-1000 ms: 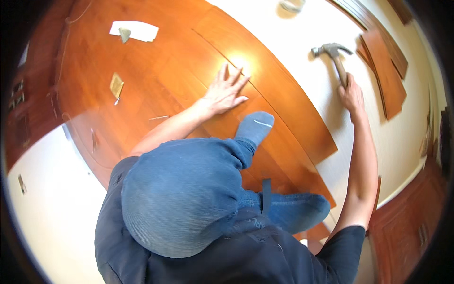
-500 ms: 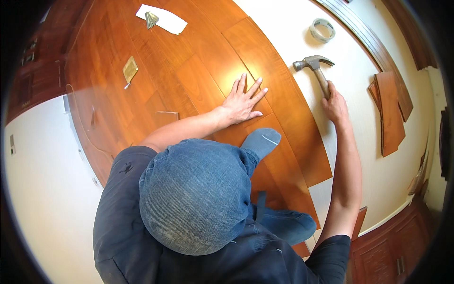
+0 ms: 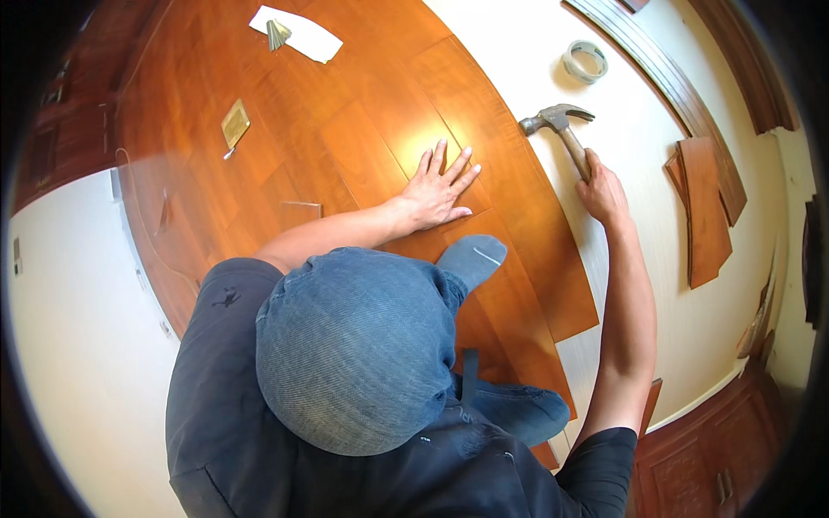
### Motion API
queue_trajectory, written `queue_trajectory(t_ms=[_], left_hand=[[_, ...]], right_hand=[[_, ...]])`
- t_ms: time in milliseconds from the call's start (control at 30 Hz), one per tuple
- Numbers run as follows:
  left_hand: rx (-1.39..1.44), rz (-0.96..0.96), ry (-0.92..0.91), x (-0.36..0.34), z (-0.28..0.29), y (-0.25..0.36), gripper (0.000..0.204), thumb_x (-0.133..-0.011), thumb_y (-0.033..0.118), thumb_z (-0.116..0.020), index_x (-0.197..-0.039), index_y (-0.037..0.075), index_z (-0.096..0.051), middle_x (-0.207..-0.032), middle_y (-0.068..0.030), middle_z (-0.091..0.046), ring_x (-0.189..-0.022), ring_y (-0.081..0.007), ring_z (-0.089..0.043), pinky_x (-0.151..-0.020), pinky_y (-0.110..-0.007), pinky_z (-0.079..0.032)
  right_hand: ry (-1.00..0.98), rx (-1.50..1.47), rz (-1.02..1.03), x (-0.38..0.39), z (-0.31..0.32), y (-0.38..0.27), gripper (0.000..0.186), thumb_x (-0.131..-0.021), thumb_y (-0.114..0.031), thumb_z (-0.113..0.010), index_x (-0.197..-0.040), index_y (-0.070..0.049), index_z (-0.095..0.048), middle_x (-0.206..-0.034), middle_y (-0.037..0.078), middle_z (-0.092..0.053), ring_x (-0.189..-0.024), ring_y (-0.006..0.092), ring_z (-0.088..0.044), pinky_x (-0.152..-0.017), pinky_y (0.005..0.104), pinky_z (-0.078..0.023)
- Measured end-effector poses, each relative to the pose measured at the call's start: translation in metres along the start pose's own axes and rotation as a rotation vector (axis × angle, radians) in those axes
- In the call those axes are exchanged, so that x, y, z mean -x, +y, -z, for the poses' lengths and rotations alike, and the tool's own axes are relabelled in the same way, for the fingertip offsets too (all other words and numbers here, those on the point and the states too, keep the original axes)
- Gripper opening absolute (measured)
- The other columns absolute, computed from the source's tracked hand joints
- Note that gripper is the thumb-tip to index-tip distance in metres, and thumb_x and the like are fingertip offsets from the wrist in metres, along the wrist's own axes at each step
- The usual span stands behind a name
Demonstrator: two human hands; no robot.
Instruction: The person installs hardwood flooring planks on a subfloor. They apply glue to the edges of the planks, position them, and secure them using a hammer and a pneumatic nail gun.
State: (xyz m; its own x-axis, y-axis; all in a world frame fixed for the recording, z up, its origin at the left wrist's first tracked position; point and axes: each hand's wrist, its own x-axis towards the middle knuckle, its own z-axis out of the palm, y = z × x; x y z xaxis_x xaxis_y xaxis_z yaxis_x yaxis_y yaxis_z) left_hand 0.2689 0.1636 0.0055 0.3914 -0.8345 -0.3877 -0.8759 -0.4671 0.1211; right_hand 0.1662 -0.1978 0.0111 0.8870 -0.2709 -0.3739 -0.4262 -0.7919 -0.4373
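Observation:
My left hand [image 3: 436,192] lies flat on the reddish-brown wooden floorboards [image 3: 371,112], its fingers spread and nothing in it. My right hand [image 3: 604,194] is wrapped round the wooden handle of a claw hammer [image 3: 566,134]. The hammer's metal head is at the outer long edge of the last floorboard [image 3: 518,186], its claw pointing right. Whether the face touches that edge, I cannot tell. Beneath the hammer lies a pale underlay [image 3: 635,173]. My knee in blue denim [image 3: 354,354] and a grey-blue sock [image 3: 472,262] rest between my arms.
On the underlay sit a roll of tape [image 3: 585,62], a small stack of cut boards [image 3: 706,211] and a long grooved strip [image 3: 673,86]. A white sheet [image 3: 306,36] and a gold-coloured flat piece [image 3: 235,123] lie on the laid boards. A carved wooden door [image 3: 691,475] stands at lower right.
The hammer and my right hand have shifted slightly left, bringing the head closer to the board's edge. My left hand stays spread on the boards. The whole view has moved a little.

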Motion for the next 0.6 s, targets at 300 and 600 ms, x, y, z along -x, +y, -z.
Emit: queue_trajectory(t_ms=[300,600], left_hand=[[-0.029,0.028,-0.111,0.004,0.002,0.002,0.091,-0.102,0.07,-0.048,-0.17,0.017,-0.021,-0.178,-0.0134,-0.009,-0.16,-0.0529,-0.003,-0.129,-0.063,-0.014],[-0.032,0.005,-0.037,0.009,-0.002,0.0,0.088,-0.101,0.066,-0.053,-0.168,0.016,-0.029,-0.177,-0.0116,-0.016,-0.156,-0.0581,-0.011,-0.124,-0.07,-0.023]], right_hand=[[0.018,-0.02,-0.019,-0.001,-0.005,0.012,0.062,-0.086,-0.013,-0.062,-0.147,-0.008,-0.05,-0.114,0.032,-0.071,-0.11,0.0486,-0.067,-0.095,0.0534,-0.054],[0.009,0.021,-0.058,-0.008,0.004,0.01,0.065,-0.086,-0.013,-0.06,-0.15,-0.009,-0.05,-0.117,0.031,-0.071,-0.111,0.0472,-0.068,-0.098,0.0526,-0.054]])
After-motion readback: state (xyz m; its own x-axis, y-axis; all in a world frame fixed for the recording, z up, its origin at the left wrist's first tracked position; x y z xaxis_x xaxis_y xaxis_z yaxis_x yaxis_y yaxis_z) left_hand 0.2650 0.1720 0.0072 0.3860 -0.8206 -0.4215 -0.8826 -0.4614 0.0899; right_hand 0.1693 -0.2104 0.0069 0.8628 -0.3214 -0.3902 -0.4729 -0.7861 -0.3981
